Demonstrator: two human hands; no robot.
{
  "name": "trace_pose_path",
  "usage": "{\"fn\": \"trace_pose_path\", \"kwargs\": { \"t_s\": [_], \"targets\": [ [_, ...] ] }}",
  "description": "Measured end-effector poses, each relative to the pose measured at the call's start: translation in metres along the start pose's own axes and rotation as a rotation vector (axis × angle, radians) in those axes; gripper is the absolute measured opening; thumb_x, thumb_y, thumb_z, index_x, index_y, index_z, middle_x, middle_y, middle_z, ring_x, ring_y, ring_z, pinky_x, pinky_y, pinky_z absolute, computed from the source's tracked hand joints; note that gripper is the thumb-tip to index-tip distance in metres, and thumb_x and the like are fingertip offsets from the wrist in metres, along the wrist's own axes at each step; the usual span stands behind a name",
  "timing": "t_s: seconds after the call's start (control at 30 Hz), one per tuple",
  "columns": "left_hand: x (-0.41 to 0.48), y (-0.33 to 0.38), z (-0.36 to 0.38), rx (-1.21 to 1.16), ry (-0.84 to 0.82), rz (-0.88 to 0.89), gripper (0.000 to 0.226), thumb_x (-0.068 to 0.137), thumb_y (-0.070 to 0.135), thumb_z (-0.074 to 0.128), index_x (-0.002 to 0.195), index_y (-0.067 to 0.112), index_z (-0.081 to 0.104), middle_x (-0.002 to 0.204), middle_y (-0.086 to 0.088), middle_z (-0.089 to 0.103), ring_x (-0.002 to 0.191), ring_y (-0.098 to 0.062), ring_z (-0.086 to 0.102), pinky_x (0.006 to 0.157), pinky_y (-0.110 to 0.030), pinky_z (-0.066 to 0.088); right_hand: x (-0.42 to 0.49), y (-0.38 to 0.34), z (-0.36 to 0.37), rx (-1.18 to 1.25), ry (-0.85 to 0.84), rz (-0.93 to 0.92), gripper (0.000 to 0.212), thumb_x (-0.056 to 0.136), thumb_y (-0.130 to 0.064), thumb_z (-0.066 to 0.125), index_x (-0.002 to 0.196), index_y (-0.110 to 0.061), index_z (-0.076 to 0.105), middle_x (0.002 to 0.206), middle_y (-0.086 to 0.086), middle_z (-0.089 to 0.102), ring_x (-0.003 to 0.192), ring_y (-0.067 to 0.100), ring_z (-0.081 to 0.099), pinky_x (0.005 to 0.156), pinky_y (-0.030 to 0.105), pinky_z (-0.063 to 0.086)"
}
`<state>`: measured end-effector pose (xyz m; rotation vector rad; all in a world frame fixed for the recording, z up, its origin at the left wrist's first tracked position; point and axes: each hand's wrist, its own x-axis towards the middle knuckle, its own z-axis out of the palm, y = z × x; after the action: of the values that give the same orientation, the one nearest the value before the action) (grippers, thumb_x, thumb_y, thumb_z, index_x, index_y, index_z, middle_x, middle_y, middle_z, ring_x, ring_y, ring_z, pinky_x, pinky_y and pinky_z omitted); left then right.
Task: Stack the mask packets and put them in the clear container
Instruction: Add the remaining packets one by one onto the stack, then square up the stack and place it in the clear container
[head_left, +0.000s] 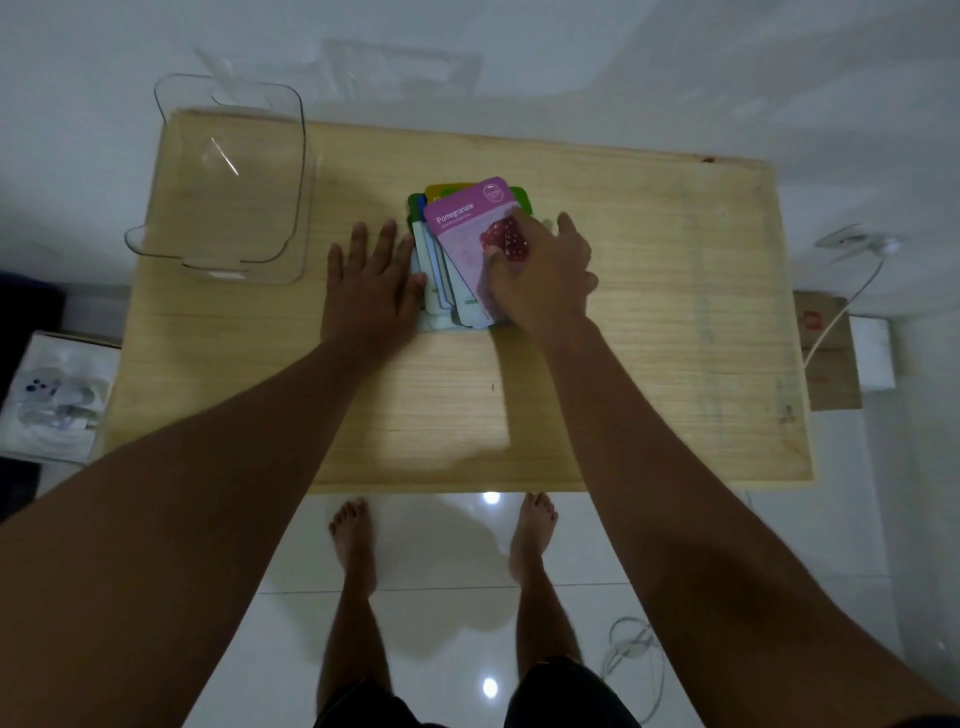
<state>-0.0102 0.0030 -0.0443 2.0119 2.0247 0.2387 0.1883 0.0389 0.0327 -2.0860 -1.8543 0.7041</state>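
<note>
Covering the lower half of the purple Pomegranate packet (475, 228), the right hand (540, 275) pinched it atop the fanned mask packets (436, 280), whose labels were mostly hidden. The left hand (371, 280) lay flat and released against their nine o'clock edge. At ten o'clock on the wooden tabletop (649, 312) sat the clear container (228, 171), rounded and glossy.

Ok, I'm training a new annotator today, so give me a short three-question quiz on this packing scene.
1. True or false: the clear container already holds packets.
2. Which hand lies on the pomegranate packet? A) left B) right
3. Fill in: the left hand lies flat against the pile's ___ edge.

Key: 1 false, it is empty. 2 B, the right hand. 3 left; the mask packets sit fanned on the wooden table.
</note>
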Motion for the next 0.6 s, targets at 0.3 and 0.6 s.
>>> {"fn": "trace_pose_path", "kwargs": {
  "t_s": [0.3, 0.6],
  "targets": [
    [0.001, 0.009, -0.014, -0.158, 0.195, -0.037, 0.049, 0.1, 0.037, 0.041, 0.139, 0.012, 0.056, 0.143, -0.011, 0.056, 0.132, -0.034, 0.049, 0.103, -0.044, 0.037, 0.002, 0.001, -0.002, 0.042, -0.054, 0.064, 0.069, 0.087, -0.064, 0.054, 0.146, -0.033, 0.036, 0.125, 0.014, 0.05, 0.119, 0.034, 0.052, 0.1, 0.048, 0.049],
    [0.03, 0.051, -0.051, -0.57, -0.018, -0.571, 0.061, 0.095, 0.053, 0.051, 0.082, -0.005, 0.066, 0.08, -0.017, 0.067, 0.081, -0.034, 0.066, 0.075, -0.033, 0.051, 0.029, 0.0, -0.027, 0.173, -0.275, 0.202, 0.045, 0.077, -0.045, 0.08, 0.091, -0.007, 0.062, 0.08, 0.004, 0.063, 0.086, 0.023, 0.066, 0.07, 0.031, 0.051]
  ]
}}
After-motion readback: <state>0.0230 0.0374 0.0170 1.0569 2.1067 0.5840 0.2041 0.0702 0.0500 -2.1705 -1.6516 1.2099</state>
